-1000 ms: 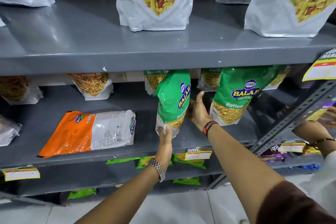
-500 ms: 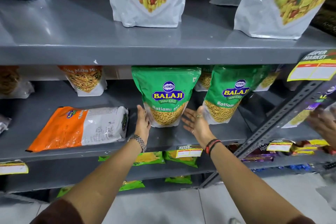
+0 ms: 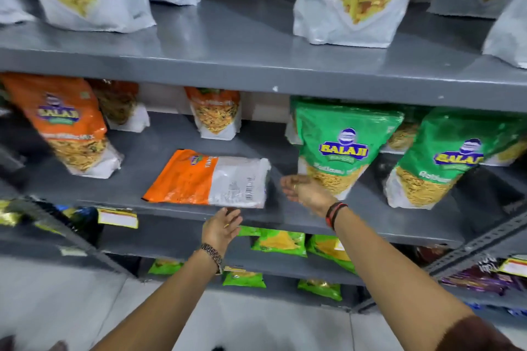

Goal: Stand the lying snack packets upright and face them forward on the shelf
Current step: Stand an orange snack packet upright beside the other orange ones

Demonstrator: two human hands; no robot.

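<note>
Here, you face a grey metal shelf (image 3: 285, 219). An orange packet (image 3: 182, 177) lies flat on it near the front edge, at about 12 o'clock from your left hand (image 3: 221, 226). That hand hovers just below the packet's lower edge, fingers spread, holding nothing. Your right hand (image 3: 306, 192) sits at 3 o'clock from the packet, beside its white end, fingers loosely spread and empty (a red and black band circles the wrist). Just behind it, at 1 o'clock, a green packet (image 3: 342, 145) stands upright, label forward.
</note>
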